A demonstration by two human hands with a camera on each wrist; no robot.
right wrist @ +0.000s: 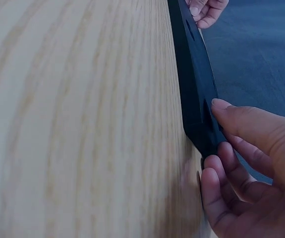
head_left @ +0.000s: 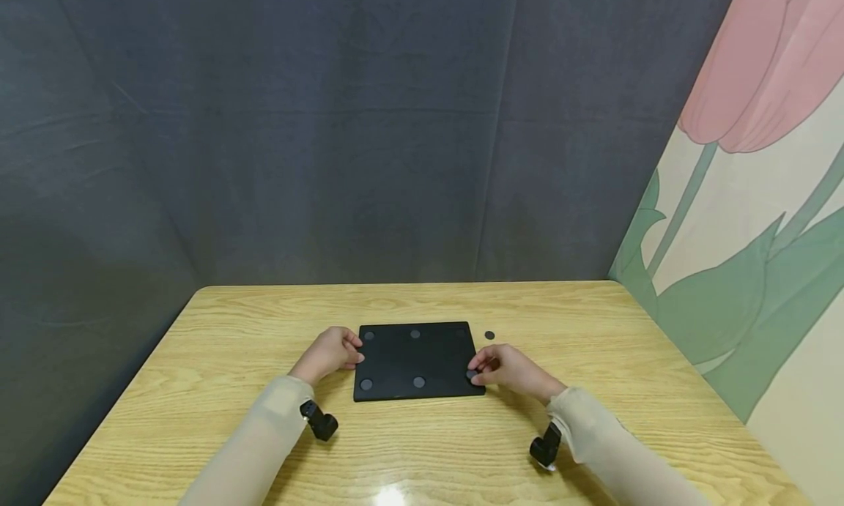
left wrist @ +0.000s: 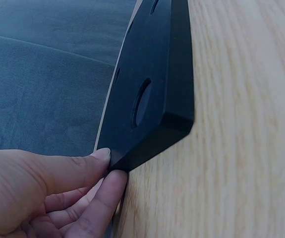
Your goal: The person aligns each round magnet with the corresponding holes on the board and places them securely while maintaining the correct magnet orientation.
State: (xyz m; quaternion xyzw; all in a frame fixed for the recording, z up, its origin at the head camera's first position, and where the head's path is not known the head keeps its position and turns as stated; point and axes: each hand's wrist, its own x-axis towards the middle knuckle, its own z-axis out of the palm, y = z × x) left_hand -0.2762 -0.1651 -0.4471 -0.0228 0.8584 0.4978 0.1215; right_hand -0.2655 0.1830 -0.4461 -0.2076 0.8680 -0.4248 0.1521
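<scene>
A flat black board (head_left: 395, 359) with round recesses lies on the table; grey discs show in several of them. My left hand (head_left: 332, 352) pinches its left edge, and in the left wrist view the thumb (left wrist: 100, 153) is on top with a finger against the side. At the near right corner my right hand (head_left: 511, 368) has thumb and fingertips around a small dark disc (head_left: 471, 374) over the recess. In the right wrist view the thumb (right wrist: 224, 105) reaches the recess, the other fingers curling beside the board's end; the disc is mostly hidden there.
One loose dark disc (head_left: 489, 335) lies on the wooden table (head_left: 264, 323), just right of the board's far right corner. A dark curtain (head_left: 343, 140) stands behind the table, and a wall with painted tulips (head_left: 758, 294) is on the right.
</scene>
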